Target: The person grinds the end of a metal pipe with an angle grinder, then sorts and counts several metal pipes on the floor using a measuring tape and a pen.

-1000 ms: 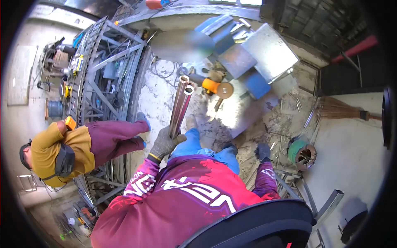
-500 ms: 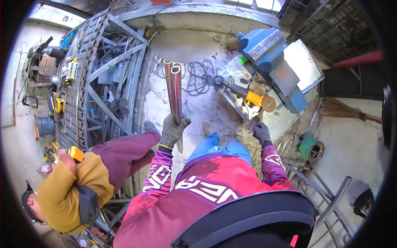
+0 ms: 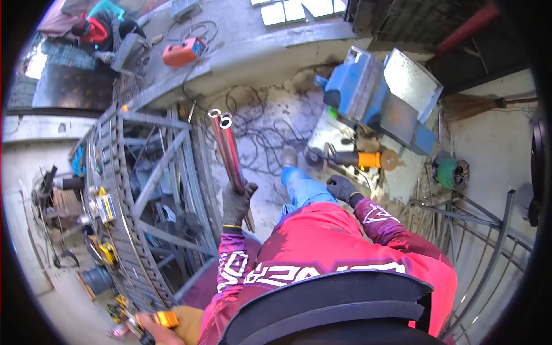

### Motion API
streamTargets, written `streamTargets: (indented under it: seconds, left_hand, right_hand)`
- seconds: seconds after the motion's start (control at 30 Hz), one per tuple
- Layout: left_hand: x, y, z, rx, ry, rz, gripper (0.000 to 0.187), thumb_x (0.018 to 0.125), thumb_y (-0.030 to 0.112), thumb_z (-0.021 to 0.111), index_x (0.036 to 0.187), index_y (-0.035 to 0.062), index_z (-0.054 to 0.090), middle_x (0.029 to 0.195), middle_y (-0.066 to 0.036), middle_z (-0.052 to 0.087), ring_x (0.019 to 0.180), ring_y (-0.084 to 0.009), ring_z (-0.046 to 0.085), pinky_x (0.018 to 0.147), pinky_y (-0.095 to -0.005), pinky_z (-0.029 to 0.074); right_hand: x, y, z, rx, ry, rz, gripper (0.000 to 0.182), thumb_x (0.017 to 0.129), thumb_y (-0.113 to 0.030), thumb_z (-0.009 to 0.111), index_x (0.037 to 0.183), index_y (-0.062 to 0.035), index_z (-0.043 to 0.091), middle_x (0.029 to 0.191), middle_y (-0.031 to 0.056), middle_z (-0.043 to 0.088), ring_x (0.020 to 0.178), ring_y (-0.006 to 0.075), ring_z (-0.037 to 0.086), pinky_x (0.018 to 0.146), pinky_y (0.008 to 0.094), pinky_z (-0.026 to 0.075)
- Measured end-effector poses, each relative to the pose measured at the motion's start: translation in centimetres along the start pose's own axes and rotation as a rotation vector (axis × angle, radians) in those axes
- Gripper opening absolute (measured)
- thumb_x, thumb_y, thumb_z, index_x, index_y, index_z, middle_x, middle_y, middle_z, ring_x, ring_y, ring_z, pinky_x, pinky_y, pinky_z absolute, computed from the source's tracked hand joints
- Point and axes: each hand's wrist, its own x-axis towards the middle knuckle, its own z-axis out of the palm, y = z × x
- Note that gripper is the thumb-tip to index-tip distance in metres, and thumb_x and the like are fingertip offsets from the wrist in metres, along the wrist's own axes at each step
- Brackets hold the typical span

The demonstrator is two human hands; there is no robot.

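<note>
My left hand (image 3: 238, 206), in a dark grey work glove, is wrapped round shiny metal tubes (image 3: 231, 152). The tubes stand nearly upright side by side, with two round ends showing at the top and a lower end below my hand. My right hand (image 3: 341, 188), gloved too, hangs near my thigh with its fingers curled in; I see nothing in it. Ahead of it, an angle grinder (image 3: 368, 159) with an orange-yellow body and a brown disc lies on the metal work table (image 3: 397, 175), beside a blue bench machine (image 3: 359, 92).
A metal rack (image 3: 152, 198) full of steel stock stands at left. Black cables (image 3: 264, 146) lie on the floor ahead. A co-worker's hand (image 3: 155, 330) holds a yellow tool at lower left. Another person (image 3: 103, 31) crouches beyond the ledge, near an orange machine (image 3: 184, 52). Metal railings (image 3: 494, 253) stand at right.
The view has shifted, bringing the far ledge and the crouching person into sight. The tubes have tilted in my left hand. My right hand has moved away from the work table's edge toward my body.
</note>
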Motion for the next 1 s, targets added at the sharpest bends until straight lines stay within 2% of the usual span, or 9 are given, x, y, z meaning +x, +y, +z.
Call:
streamTargets:
  seconds: [0.13, 0.23, 0.33, 0.4, 0.43, 0.67, 0.73, 0.9, 1.0]
  left_hand:
    - [7.4, 5.5, -2.5, 0.339, -0.147, -0.142, 0.034, 0.08, 0.025, 0.085, 0.084, 0.0016, 0.06, 0.068, -0.004, 0.057, 0.066, -0.0131, 0.055, 0.06, -0.0355, 0.048]
    - [13.4, 8.0, -3.2, 0.454, -0.263, -0.145, 0.039, 0.08, 0.031, 0.084, 0.088, 0.0006, 0.061, 0.068, -0.008, 0.058, 0.065, -0.0154, 0.055, 0.061, -0.0368, 0.048]
    - [18.9, 9.2, -3.3, 0.454, -0.318, -0.069, 0.039, 0.079, 0.032, 0.084, 0.094, 0.0012, 0.064, 0.071, -0.011, 0.062, 0.066, -0.0191, 0.057, 0.062, -0.0396, 0.048]
    - [22.5, 10.4, -2.8, 0.52, -0.484, -0.064, 0.04, 0.078, 0.032, 0.083, 0.097, 0.0013, 0.065, 0.074, -0.012, 0.064, 0.067, -0.0215, 0.058, 0.064, -0.0415, 0.049]
    - [24.2, 12.3, -2.1, 0.594, -0.534, 0.0, 0.041, 0.077, 0.032, 0.083, 0.097, 0.0006, 0.064, 0.076, -0.014, 0.065, 0.067, -0.0239, 0.059, 0.065, -0.0422, 0.049]
    - [38.0, 15.8, 5.0, 0.72, -0.896, 0.194, 0.043, 0.076, 0.033, 0.082, 0.099, 0.0, 0.066, 0.08, -0.019, 0.067, 0.073, -0.0264, 0.065, 0.073, -0.0412, 0.051]
    - [42.6, 16.6, 7.8, 0.766, -1.052, 0.128, 0.044, 0.076, 0.034, 0.082, 0.102, 0.0008, 0.067, 0.085, -0.02, 0.07, 0.078, -0.0313, 0.068, 0.076, -0.0424, 0.052]
    - [53.8, 16.1, 16.8, 0.838, -1.434, 0.33, 0.045, 0.077, 0.04, 0.079, 0.1, 0.0027, 0.067, 0.087, -0.024, 0.069, 0.083, -0.0389, 0.068, 0.076, -0.0475, 0.051]
    - [56.8, 18.9, 19.6, 0.915, -1.616, 0.549, 0.046, 0.078, 0.047, 0.075, 0.097, 0.0059, 0.068, 0.091, -0.026, 0.068, 0.088, -0.0426, 0.066, 0.075, -0.0506, 0.05]
  right_hand:
    - [7.8, -9.1, -1.6, -0.091, -0.051, 0.104, 0.034, 0.082, -0.029, 0.065, 0.105, -0.004, 0.069, 0.104, 0.0222, 0.069, 0.098, 0.0348, 0.067, 0.086, 0.0409, 0.052]
    - [11.9, -18.4, -4.7, 0.136, 0.014, -0.121, 0.033, 0.087, -0.033, 0.062, 0.103, -0.0038, 0.068, 0.102, 0.0217, 0.069, 0.097, 0.039, 0.066, 0.086, 0.0423, 0.051]
    - [13.8, -25.3, -8.0, 0.22, 0.081, -0.282, 0.035, 0.088, -0.032, 0.065, 0.108, -0.0034, 0.067, 0.103, 0.0185, 0.07, 0.096, 0.0341, 0.067, 0.088, 0.0395, 0.051]
    - [13.9, -28.5, -10.0, 0.486, 0.115, -0.422, 0.031, 0.091, -0.019, 0.068, 0.117, -0.0015, 0.065, 0.105, 0.0106, 0.068, 0.094, 0.0182, 0.063, 0.089, 0.0334, 0.051]
    - [13.8, -29.8, -11.3, 0.503, 0.15, -0.409, 0.031, 0.091, -0.019, 0.068, 0.117, -0.0015, 0.065, 0.105, 0.0106, 0.068, 0.094, 0.0182, 0.063, 0.089, 0.0334, 0.051]
    - [18.4, -28.7, -13.7, 0.661, 0.428, -0.327, 0.025, 0.093, -0.01, 0.067, 0.116, -0.0013, 0.063, 0.103, 0.0057, 0.065, 0.096, 0.0135, 0.061, 0.089, 0.0286, 0.05]
    - [20.8, -27.5, -12.3, 1.012, 0.453, -0.199, 0.032, 0.088, -0.015, 0.072, 0.117, -0.003, 0.063, 0.104, 0.0093, 0.066, 0.097, 0.0173, 0.063, 0.088, 0.0322, 0.052]
    - [26.2, -29.9, -13.2, 1.361, 0.884, -0.056, 0.037, 0.085, -0.016, 0.077, 0.116, -0.0053, 0.059, 0.1, 0.0057, 0.066, 0.092, 0.0132, 0.063, 0.083, 0.0294, 0.053]
    - [28.7, -33.4, -15.4, 1.277, 1.163, -0.063, 0.046, 0.085, -0.024, 0.079, 0.119, -0.0041, 0.055, 0.097, 0.0042, 0.066, 0.091, 0.0132, 0.064, 0.081, 0.0291, 0.053]
